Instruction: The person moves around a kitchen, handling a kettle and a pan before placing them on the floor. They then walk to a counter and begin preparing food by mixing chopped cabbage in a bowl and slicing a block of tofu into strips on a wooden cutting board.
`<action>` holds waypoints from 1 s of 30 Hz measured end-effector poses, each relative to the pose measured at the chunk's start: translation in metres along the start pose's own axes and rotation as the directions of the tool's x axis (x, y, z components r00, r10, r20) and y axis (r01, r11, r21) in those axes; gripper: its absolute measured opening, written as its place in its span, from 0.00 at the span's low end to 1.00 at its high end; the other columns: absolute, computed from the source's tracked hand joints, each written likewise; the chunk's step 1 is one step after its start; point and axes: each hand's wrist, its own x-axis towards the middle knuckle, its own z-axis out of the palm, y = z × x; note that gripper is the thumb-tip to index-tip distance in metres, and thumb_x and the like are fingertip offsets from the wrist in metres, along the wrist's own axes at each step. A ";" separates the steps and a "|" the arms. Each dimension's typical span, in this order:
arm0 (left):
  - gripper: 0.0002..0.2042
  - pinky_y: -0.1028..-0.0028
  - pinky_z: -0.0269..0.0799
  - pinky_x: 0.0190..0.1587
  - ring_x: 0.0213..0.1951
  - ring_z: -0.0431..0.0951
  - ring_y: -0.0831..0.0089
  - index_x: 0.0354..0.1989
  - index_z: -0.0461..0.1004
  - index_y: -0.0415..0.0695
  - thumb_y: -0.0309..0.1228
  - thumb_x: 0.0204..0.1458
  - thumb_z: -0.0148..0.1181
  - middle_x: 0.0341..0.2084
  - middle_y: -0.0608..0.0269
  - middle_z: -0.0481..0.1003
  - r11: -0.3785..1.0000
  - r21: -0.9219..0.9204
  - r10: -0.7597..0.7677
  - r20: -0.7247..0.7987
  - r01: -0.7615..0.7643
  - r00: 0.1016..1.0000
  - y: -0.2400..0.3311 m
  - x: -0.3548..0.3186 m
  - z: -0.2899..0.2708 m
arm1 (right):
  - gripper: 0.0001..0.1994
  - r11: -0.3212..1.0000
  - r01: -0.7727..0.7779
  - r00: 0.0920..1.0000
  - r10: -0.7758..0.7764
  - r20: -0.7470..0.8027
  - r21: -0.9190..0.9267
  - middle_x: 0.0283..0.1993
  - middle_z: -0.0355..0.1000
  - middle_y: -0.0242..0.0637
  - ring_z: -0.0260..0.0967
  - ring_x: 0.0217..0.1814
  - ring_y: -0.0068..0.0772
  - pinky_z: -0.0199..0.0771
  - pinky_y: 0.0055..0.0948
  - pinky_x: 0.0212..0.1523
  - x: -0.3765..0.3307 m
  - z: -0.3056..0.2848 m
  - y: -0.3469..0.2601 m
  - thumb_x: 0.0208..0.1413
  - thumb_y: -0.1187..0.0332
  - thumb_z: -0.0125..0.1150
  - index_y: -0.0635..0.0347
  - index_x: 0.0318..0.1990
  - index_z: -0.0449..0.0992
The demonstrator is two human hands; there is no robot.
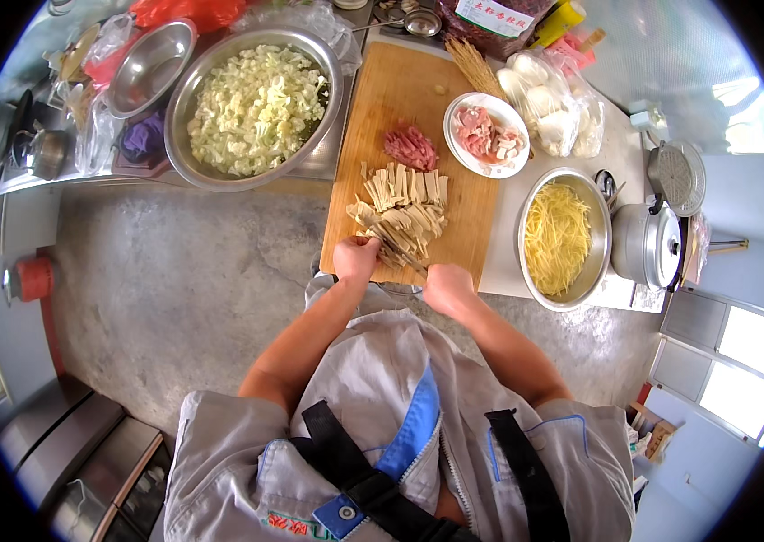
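My right hand [448,291] is wrapped round the handle of a knife [407,258] at the front edge of the wooden cutting board [468,230]. The blade slants up and left into a pile of pale tan strips [414,219] that look like dried tofu. Beside the blade's far end, my left hand [357,259] has its fingers curled together at the left of the pile. What those fingers pinch, if anything, is too small to make out. Just beyond the strips lies a small heap of sliced red meat [411,147].
A white bowl of raw meat [499,169] sits at the board's right edge. Right of it are a steel bowl of yellow shreds [563,237] and a lidded pot [646,248]. Chopped cauliflower [251,113] fills a large steel basin on the left. Bagged white vegetables [540,99] lie behind.
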 end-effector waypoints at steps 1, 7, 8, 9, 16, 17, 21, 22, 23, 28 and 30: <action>0.13 0.70 0.78 0.33 0.22 0.83 0.71 0.28 0.82 0.39 0.38 0.49 0.68 0.20 0.59 0.81 0.999 0.041 0.006 -0.001 -0.006 1.000 -0.003 -0.001 0.000 | 0.10 1.000 0.010 0.999 -0.010 -0.052 0.013 0.33 0.80 0.54 0.80 0.37 0.57 0.79 0.51 0.39 0.002 0.013 0.003 0.52 0.67 0.57 0.62 0.32 0.83; 0.12 0.64 0.79 0.38 0.29 0.85 0.61 0.32 0.83 0.40 0.37 0.48 0.65 0.24 0.53 0.83 0.988 0.085 0.133 -0.010 -0.131 0.991 0.001 0.009 0.021 | 0.10 0.992 0.015 0.958 0.020 -0.285 0.123 0.31 0.79 0.53 0.79 0.37 0.57 0.79 0.53 0.40 0.002 0.024 0.026 0.53 0.65 0.58 0.62 0.32 0.81; 0.12 0.63 0.79 0.39 0.31 0.85 0.59 0.33 0.84 0.40 0.37 0.49 0.65 0.25 0.51 0.83 0.979 0.125 0.164 -0.002 -0.163 0.986 0.004 0.016 0.031 | 0.10 0.989 -0.014 0.957 0.055 -0.284 0.145 0.31 0.79 0.53 0.79 0.37 0.57 0.79 0.53 0.40 -0.007 0.012 0.028 0.53 0.64 0.58 0.62 0.32 0.80; 0.12 0.62 0.79 0.40 0.32 0.85 0.56 0.35 0.84 0.41 0.36 0.49 0.64 0.26 0.50 0.83 0.967 0.165 0.196 0.007 -0.194 0.981 0.008 0.022 0.041 | 0.11 0.985 -0.043 0.955 0.089 -0.283 0.167 0.31 0.79 0.52 0.79 0.37 0.57 0.78 0.54 0.40 -0.011 0.003 0.032 0.53 0.64 0.58 0.62 0.32 0.80; 0.14 0.65 0.79 0.40 0.35 0.85 0.60 0.47 0.82 0.40 0.30 0.53 0.61 0.32 0.51 0.83 0.970 0.082 0.217 0.137 -0.230 0.966 0.015 0.030 0.035 | 0.11 0.992 -0.010 0.914 0.059 -0.400 0.125 0.31 0.79 0.50 0.78 0.35 0.56 0.78 0.53 0.39 -0.036 -0.015 0.068 0.53 0.62 0.59 0.61 0.31 0.78; 0.14 0.68 0.79 0.37 0.34 0.85 0.65 0.48 0.81 0.38 0.28 0.54 0.61 0.32 0.54 0.83 0.978 0.072 0.180 0.190 -0.196 0.965 0.018 0.019 0.016 | 0.10 0.995 0.001 0.900 0.043 -0.435 0.100 0.31 0.79 0.49 0.78 0.36 0.55 0.78 0.52 0.39 -0.042 -0.019 0.067 0.53 0.62 0.60 0.61 0.32 0.78; 0.12 0.67 0.79 0.44 0.44 0.84 0.63 0.48 0.80 0.36 0.25 0.57 0.61 0.41 0.53 0.82 0.774 0.150 0.623 -0.002 -0.616 0.782 0.044 -0.047 -0.033 | 0.10 0.995 0.075 0.829 -0.100 -0.551 -0.069 0.33 0.78 0.43 0.79 0.38 0.48 0.77 0.46 0.40 -0.049 -0.026 0.068 0.52 0.65 0.62 0.60 0.37 0.75; 0.13 0.64 0.77 0.48 0.48 0.82 0.60 0.48 0.79 0.36 0.28 0.58 0.61 0.43 0.52 0.81 0.593 0.173 0.781 0.113 -0.787 0.614 0.059 -0.067 -0.037 | 0.10 0.986 0.101 0.802 -0.162 -0.576 -0.135 0.34 0.78 0.42 0.80 0.39 0.46 0.77 0.44 0.40 -0.045 -0.030 0.068 0.51 0.66 0.63 0.60 0.38 0.74; 0.14 0.61 0.76 0.52 0.52 0.79 0.56 0.48 0.79 0.36 0.31 0.58 0.61 0.45 0.52 0.80 0.375 0.167 0.884 0.230 -0.912 0.406 0.076 -0.090 -0.037 | 0.09 0.977 0.052 0.813 -0.161 -0.559 -0.205 0.34 0.78 0.40 0.79 0.41 0.43 0.75 0.40 0.42 -0.039 -0.032 0.065 0.52 0.68 0.61 0.59 0.39 0.72; 0.23 0.55 0.66 0.65 0.64 0.69 0.48 0.56 0.74 0.38 0.45 0.61 0.56 0.58 0.49 0.73 -0.064 0.221 0.734 0.672 -0.973 0.104 0.083 -0.109 0.002 | 0.06 0.950 0.072 0.739 -0.256 -0.623 -0.305 0.33 0.77 0.39 0.78 0.38 0.41 0.74 0.39 0.40 -0.030 -0.041 0.060 0.53 0.69 0.57 0.58 0.37 0.71; 0.27 0.54 0.65 0.66 0.65 0.68 0.47 0.59 0.71 0.39 0.50 0.62 0.53 0.61 0.48 0.71 0.004 0.258 0.661 0.724 -0.966 0.196 0.092 -0.095 0.015 | 0.05 0.936 0.080 0.720 -0.292 -0.630 -0.343 0.32 0.77 0.39 0.78 0.37 0.40 0.73 0.39 0.40 -0.032 -0.042 0.061 0.53 0.69 0.57 0.58 0.36 0.71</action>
